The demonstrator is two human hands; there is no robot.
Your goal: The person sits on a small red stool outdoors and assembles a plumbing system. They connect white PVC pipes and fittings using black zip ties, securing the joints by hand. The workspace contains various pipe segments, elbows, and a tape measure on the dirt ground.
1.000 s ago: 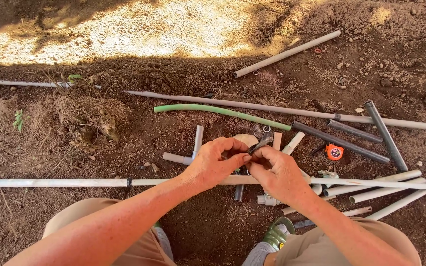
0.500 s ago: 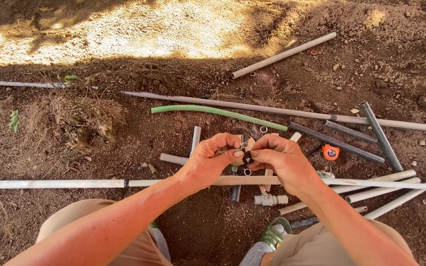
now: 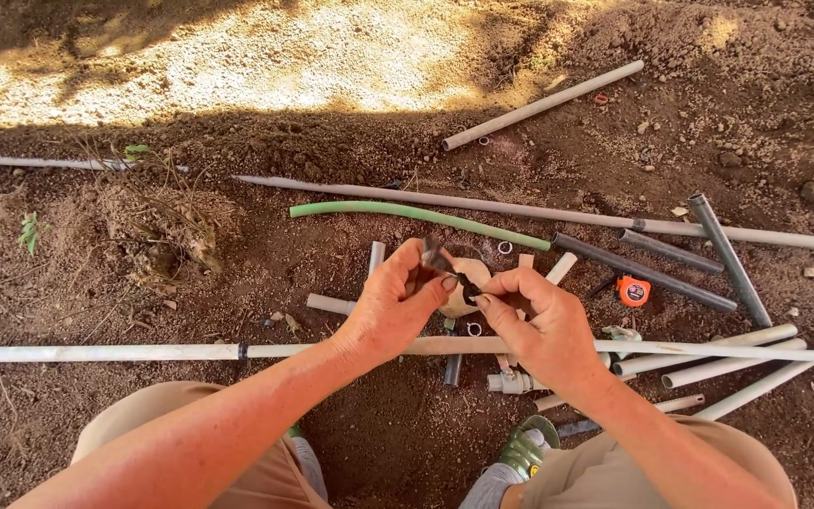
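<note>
Pinching a small dark strip-like piece [image 3: 448, 270] between them, the left hand [image 3: 398, 302] and right hand [image 3: 534, 325] meet above the brown soil, fingers closed on its two ends. Below the wrists a long white plastic pipe [image 3: 143, 352] lies across the ground. A curved green hose [image 3: 407, 214] and an orange tape measure [image 3: 633, 290] rest beyond.

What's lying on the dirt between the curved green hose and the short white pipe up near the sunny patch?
In the head view, one long, thin, dirt-coated pipe crosses between the curved green hose and the short white pipe; otherwise only soil.
</note>
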